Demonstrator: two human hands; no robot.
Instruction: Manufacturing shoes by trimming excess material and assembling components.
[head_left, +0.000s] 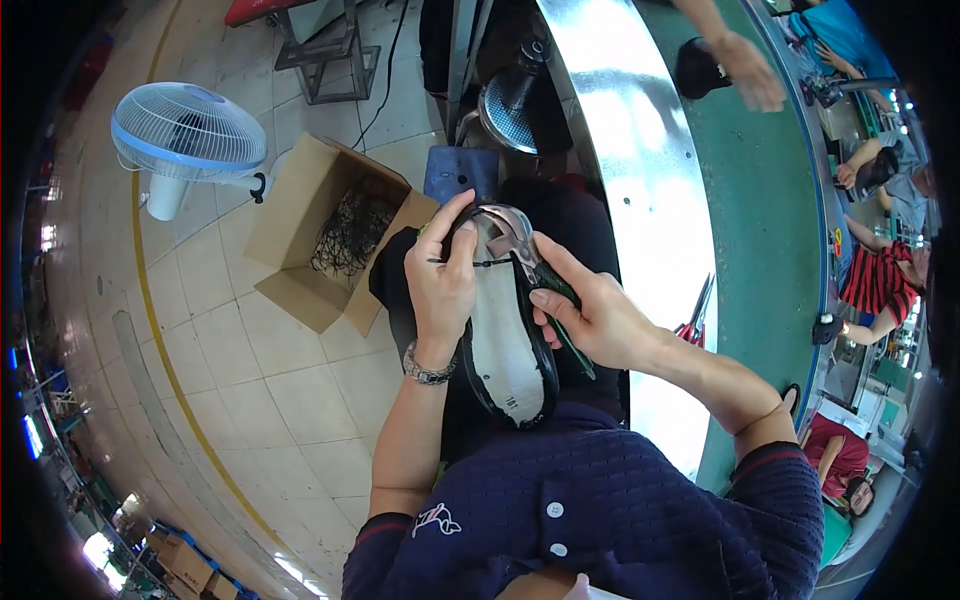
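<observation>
A shoe [508,345] lies sole side up across my lap, its pale bottom board showing inside a black upper edge. My left hand [442,285] is closed around the shoe's far end, thumb on top, with a watch on that wrist. In my right hand [603,315] are metal pincers [512,242] with dark green handles, the fingers wrapped round them. The pincers' head rests over the shoe's far end, close to my left thumb. Whether the jaws bite the black edge, I cannot tell.
A shiny metal bench [655,170] runs along the right, with red-handled scissors [695,322] on it. Beyond is a green belt [750,210] with a co-worker's hand [750,75] above it. Leftward stand a cardboard box [283,225] of black scraps and a fan [190,130].
</observation>
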